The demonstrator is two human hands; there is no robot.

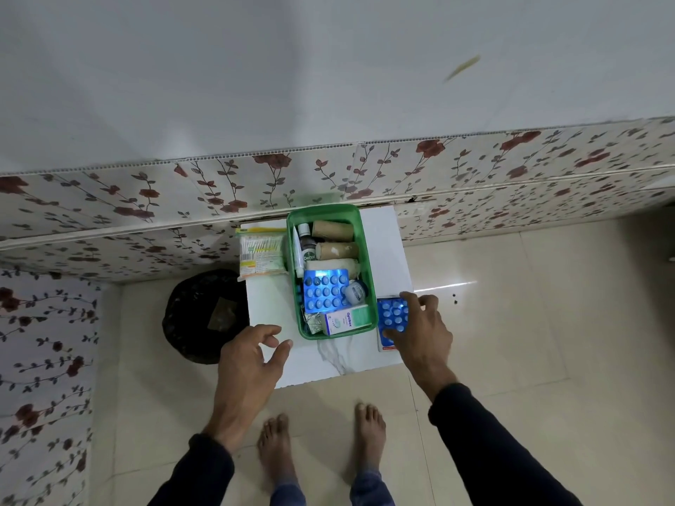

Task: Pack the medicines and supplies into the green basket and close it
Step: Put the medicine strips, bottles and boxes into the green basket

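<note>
So the right hand (423, 334) has its grip on a blue blister pack (392, 317), thumb at the near edge and fingers (411, 299) curled over the far edge; the pack sits just right of the green basket (372, 286), at the right edge of the white counter (266, 304), and there's a bit of red and white peeking out under it, maybe a box or another strip, can't really tell from here; the left hand (252, 359) is empty with its grip loose and open, fingers spread, hovering over the near left part of the counter, near the basket's front corner but not touching it.

The basket stands open in the middle of the counter, no lid on it, and it's pretty full; two brown cardboard-looking rolls (334, 241) lie at the far end, a dark Dettol bottle (308, 246) lies along the left wall, a white bandage roll (330, 264) sits under them, then another blue blister pack (325, 290) lies on top, with a small white jar (355, 291) beside it on the right; a white and green box (347, 319) is at the near end, with some foil strips (312, 321) left of it.

Left of the basket, touching its wall, is a packet of cotton buds (260, 252); on the floor past the counter's left edge is a black bin bag (206, 315).
</note>
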